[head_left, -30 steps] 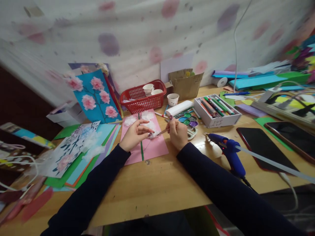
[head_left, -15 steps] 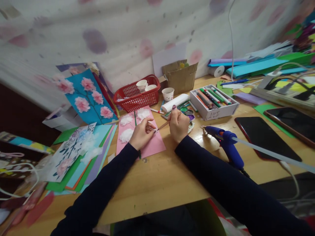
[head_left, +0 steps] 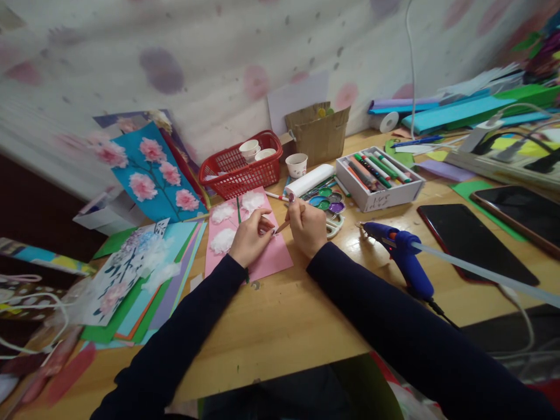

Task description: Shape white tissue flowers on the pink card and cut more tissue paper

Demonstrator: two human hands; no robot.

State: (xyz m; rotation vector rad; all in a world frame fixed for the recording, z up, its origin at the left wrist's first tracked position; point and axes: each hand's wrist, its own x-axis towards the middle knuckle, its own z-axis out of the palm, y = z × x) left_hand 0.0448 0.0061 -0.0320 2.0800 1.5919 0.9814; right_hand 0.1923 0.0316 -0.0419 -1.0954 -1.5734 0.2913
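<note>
A pink card lies on the table with white fluffy flowers and a dark green painted stem on it. Over the card's right half is my left hand, fingers bent and thumb and fingertips close together; anything between them is too small to make out. My right hand is a closed fist beside the card's right edge. Out of it a thin brown pointed stick slants towards my left fingertips. Behind that fist sits a paint palette with green, blue and purple wells.
A blue glue gun lies to the right, near two phones. Further back stand a marker box, a paper cup and a red basket. Coloured paper and a blue flower picture are on the left.
My right hand has moved left, closer to my left hand, bringing the brown stick's tip near the left fingertips. More of the palette shows. My left hand stays almost in place.
</note>
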